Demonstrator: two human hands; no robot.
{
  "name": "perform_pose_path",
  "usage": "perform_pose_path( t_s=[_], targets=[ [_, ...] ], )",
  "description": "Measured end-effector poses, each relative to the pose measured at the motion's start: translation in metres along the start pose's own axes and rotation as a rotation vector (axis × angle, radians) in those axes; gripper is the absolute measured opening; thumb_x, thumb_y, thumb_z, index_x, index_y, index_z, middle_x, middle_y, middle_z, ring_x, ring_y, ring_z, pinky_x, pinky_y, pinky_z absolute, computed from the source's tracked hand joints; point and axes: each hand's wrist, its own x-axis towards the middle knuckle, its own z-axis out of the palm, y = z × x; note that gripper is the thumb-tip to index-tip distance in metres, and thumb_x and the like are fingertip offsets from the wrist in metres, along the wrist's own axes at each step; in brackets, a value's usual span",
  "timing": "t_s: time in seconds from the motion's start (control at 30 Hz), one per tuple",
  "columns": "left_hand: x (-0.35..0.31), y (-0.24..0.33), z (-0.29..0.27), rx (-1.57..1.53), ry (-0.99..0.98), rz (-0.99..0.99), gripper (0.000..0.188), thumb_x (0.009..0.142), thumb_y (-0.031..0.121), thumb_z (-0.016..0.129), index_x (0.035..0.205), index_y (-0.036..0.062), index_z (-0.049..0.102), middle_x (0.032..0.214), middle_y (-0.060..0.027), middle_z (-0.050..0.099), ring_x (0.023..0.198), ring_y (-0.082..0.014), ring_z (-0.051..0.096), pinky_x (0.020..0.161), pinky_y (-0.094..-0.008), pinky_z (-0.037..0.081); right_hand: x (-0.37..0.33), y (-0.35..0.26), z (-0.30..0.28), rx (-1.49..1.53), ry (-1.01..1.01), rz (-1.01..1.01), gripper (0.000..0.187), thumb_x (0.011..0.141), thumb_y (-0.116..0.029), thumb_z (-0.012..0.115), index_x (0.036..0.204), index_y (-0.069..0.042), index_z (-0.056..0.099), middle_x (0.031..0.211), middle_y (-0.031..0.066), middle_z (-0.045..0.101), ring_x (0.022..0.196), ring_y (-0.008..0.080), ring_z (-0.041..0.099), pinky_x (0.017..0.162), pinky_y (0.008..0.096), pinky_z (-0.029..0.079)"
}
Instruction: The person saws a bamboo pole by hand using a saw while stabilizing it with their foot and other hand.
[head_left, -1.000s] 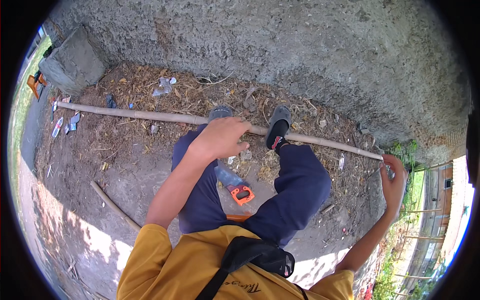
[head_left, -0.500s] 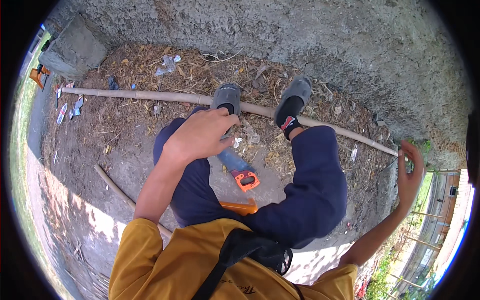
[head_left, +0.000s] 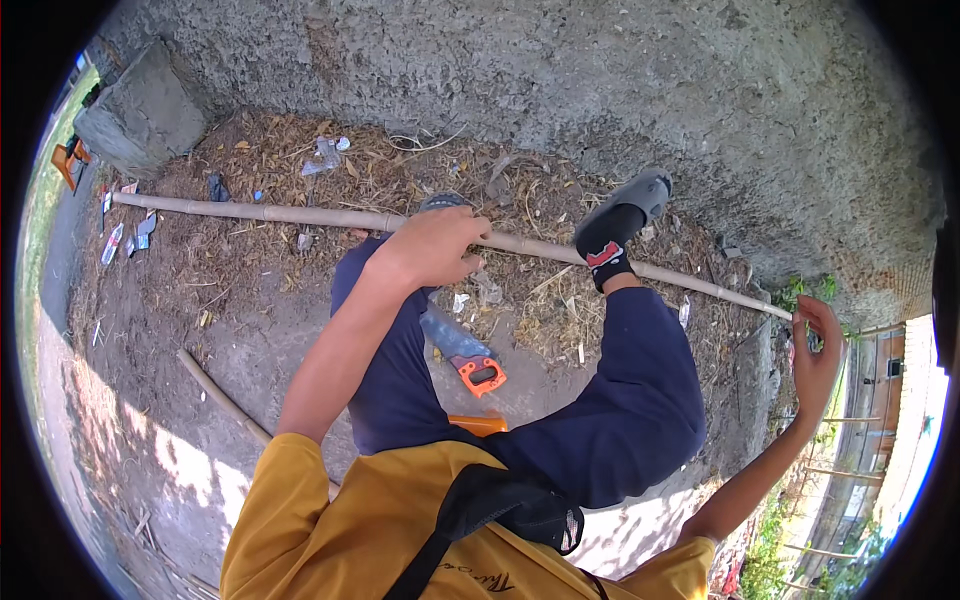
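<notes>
A long bamboo pole (head_left: pixel 290 215) lies across the ground in front of my feet. My left hand (head_left: pixel 435 247) is over my left shin, covering part of the pole; its fingers are loosely bent with the thumb apart, and I see nothing in it. By the pole's right end is my right hand (head_left: pixel 820 350), fingers curved and spread from the thumb; whether it touches the pole is unclear. A handsaw (head_left: pixel 465 345) with an orange handle lies between my legs. My right foot wears a grey clog (head_left: pixel 630 205); the left clog (head_left: pixel 445 201) is mostly hidden behind my hand.
A rough grey wall (head_left: pixel 480 70) rises beyond the pole, with a concrete block (head_left: pixel 145 110) at its left. A shorter pole (head_left: pixel 225 395) lies at my left. Dry leaves and litter cover the ground. Something orange (head_left: pixel 480 425) shows beneath me.
My right foot has shifted to the right and toward the wall. My left hand has moved slightly right and forward, now overlapping the pole. The right hand stays near the pole's end.
</notes>
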Motion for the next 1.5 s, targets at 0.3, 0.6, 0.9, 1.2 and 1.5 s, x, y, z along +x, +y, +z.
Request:
perform_pose_path(
  t_s=[0.3,0.6,0.9,1.2,1.5],
  targets=[
    [-0.001,0.015,-0.003,-0.076,0.012,0.042,0.037,0.087,0.022,0.072,0.12,0.0097,0.062,0.109,-0.011,0.062,0.11,-0.0342,0.062,0.092,-0.0454,0.049,0.017,0.014,0.05,-0.022,-0.012,-0.048,0.021,0.093,-0.004,0.065,0.113,-0.002,0.068,0.107,0.0109,0.071,0.097,0.0226,0.069,0.089,0.0368,0.052],
    [0.004,-0.006,0.001,-0.163,0.059,0.112,0.033,0.088,0.024,0.071,0.117,0.0087,0.064,0.111,-0.0124,0.063,0.112,-0.0354,0.061,0.095,-0.0453,0.049,-0.023,-0.004,0.04,0.088,0.002,-0.04,0.02,0.092,-0.004,0.066,0.112,0.0,0.068,0.106,0.0109,0.07,0.093,0.0209,0.069,0.086,0.033,0.054],
    [0.005,-0.014,0.01,-0.089,0.105,0.164,0.032,0.085,0.024,0.073,0.112,0.0088,0.066,0.106,-0.0139,0.064,0.109,-0.0346,0.062,0.093,-0.0465,0.05,-0.031,-0.036,0.024,0.122,0.09,-0.001,0.021,0.086,-0.003,0.069,0.107,-0.003,0.071,0.102,0.0128,0.072,0.093,0.0252,0.071,0.083,0.0363,0.053],
    [-0.009,-0.026,0.003,-0.119,0.068,0.053,0.044,0.082,0.014,0.076,0.123,0.0093,0.063,0.118,-0.0142,0.065,0.113,-0.036,0.062,0.096,-0.0447,0.05,-0.023,-0.018,0.132,0.318,-0.059,-0.064,0.021,0.082,-0.009,0.069,0.103,-0.011,0.069,0.101,0.0104,0.065,0.094,0.0344,0.066,0.08,0.0462,0.053],
    [0.002,-0.036,-0.027,0.067,-0.251,-0.009,0.048,0.08,0.022,0.078,0.124,0.012,0.063,0.114,-0.0148,0.065,0.109,-0.0365,0.063,0.093,-0.0474,0.051,0.01,0.093,0.3,0.247,-0.251,-0.022,0.03,0.076,-0.008,0.071,0.106,-0.013,0.068,0.103,0.0129,0.065,0.096,0.0375,0.067,0.085,0.05,0.055]
  ],
)
